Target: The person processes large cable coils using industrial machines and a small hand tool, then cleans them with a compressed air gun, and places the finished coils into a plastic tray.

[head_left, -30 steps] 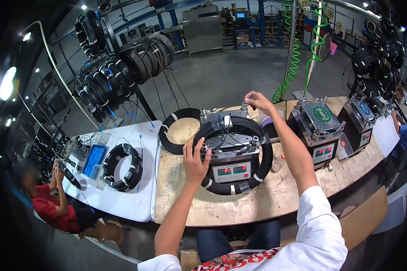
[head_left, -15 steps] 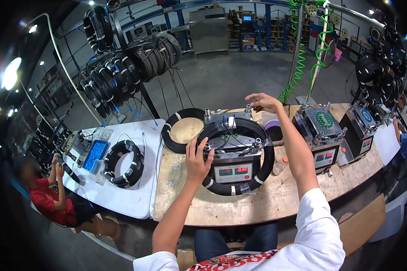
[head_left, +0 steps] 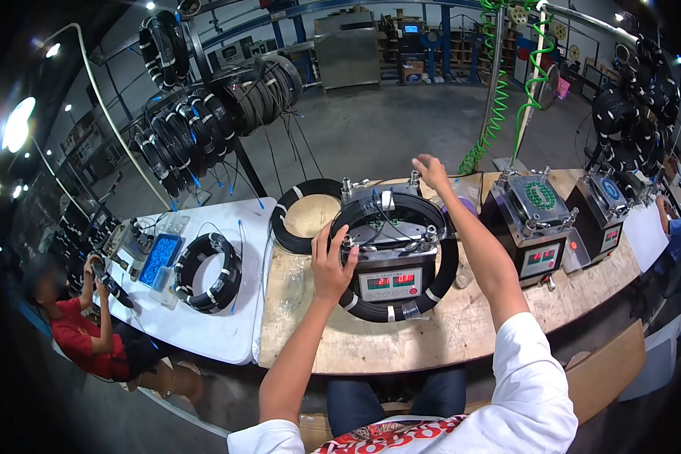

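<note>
A black cable coil (head_left: 442, 281) with white ties hangs round the top and front of a metal machine (head_left: 390, 261) with a red-digit display (head_left: 391, 283). At the machine's front left corner, my left hand (head_left: 331, 265) has its fingers and thumb closed round a metal knob (head_left: 346, 241), beside the coil. My right hand (head_left: 433, 172) is above the back right corner, close to the rear metal post (head_left: 415, 178). Its fingers are bent and pressed together; what they hold, if anything, cannot be made out.
Another black coil (head_left: 286, 236) lies behind on the left. Two similar machines (head_left: 533, 219) (head_left: 604, 203) stand at right. On the white table (head_left: 219, 337) are a coil (head_left: 184, 281) and a blue tray (head_left: 159, 261). A person in red (head_left: 83, 333) works at far left.
The fingers of my right hand have drawn together from a spread pose. My left hand stays at the front left knob. The display digits differ, and the coil's lower part sits slightly higher.
</note>
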A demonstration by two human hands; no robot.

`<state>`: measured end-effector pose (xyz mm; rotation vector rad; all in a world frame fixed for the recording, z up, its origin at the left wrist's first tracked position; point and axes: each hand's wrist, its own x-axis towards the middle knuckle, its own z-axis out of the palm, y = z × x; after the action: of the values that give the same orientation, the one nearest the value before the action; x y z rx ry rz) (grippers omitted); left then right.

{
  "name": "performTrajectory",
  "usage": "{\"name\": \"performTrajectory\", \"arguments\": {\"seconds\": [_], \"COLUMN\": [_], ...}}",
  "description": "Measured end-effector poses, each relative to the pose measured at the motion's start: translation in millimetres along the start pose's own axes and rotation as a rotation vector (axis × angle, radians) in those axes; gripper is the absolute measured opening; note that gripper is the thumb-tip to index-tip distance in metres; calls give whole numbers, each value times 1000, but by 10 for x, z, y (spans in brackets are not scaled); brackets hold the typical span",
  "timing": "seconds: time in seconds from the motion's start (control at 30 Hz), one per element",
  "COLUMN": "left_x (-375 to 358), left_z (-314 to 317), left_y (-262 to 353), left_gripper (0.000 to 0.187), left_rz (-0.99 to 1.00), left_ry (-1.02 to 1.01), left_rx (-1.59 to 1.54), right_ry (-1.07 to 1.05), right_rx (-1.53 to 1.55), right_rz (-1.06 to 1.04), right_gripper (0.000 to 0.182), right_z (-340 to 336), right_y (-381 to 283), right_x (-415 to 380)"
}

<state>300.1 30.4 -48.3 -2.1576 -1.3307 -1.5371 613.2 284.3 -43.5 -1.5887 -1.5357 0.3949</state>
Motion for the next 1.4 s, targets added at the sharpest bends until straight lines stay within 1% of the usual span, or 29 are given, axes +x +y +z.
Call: {"name": "performTrajectory", "arguments": {"seconds": [0.1,0.13,0.23,0.3,0.37,0.43,0.47,0.57,0.63,0.67,0.7,0.73,0.8,0.87,0.93,1.03,1.07,1.17,1.2,1.23,1.3,1.33,1.4], "left_x": [-6,-5,-11,-30,-18,23,90,476,860,990,1119,1263,1419,1584,1741,1930,1944,2045,1979,1920,1825,1755,1582], "left_z": [-6,-2,5,15,15,12,76,-54,-89,18,146,217,636,874,1028,1284,1300,1125,1123,1154,1108,1128,1213], "left_y": [-14,-26,-34,-65,-64,-87,-119,-242,-332,-388,-531,-603,-958,-1048,-1009,-1112,-1063,-1063,-1222,-1349,-1402,-1387,-1405], "left_gripper": [47,47,47,46,40,37,36,41,46,48,49,52,53,56,60,59,45,34,25,25,26,23,20], "left_rz": [-34,-52,-117,-173,-198,-254,-223,-393,-476,-448,-357,-399,-492,-577,-653,-710,-761,-1088,-1079,-1135,-1243,-1284,-1275], "left_ry": [29,42,80,80,112,112,228,56,-105,-61,-96,-168,-349,-542,-743,-838,-758,-662,-655,-582,-434,-344,-185], "left_rx": [-64,-96,-167,-224,-222,-259,-260,-375,-317,-351,-229,-214,-114,-56,-39,30,-6,-244,-417,-455,-525,-484,-716], "right_ry": [-25,-156,-169,-110,31,211,273,276,285,287,291,300,309,313,311,312,309,315,314,315,312,308,309], "right_rx": [365,424,527,417,368,115,94,30,29,27,24,24,12,0,-7,6,9,30,30,32,39,44,62], "right_rz": [-60,28,-131,-299,-234,-170,-168,-132,-134,-135,-135,-146,-145,-142,-144,-142,-142,-142,-140,-138,-137,-140,-150], "right_gripper": [77,76,64,57,54,48,43,41,40,40,40,40,40,40,40,40,40,41,41,41,42,42,42], "right_z": [-88,-419,-543,-652,-644,-658,-624,-607,-599,-600,-596,-587,-576,-576,-568,-578,-583,-556,-556,-553,-554,-560,-568], "right_y": [-75,-480,-381,-367,-345,-539,-531,-530,-534,-535,-530,-522,-524,-513,-506,-530,-536,-504,-495,-492,-494,-499,-509], "right_x": [-205,-561,-1032,-1445,-1918,-2353,-2414,-2388,-2390,-2389,-2390,-2383,-2383,-2386,-2373,-2379,-2382,-2362,-2364,-2363,-2376,-2381,-2379]}}
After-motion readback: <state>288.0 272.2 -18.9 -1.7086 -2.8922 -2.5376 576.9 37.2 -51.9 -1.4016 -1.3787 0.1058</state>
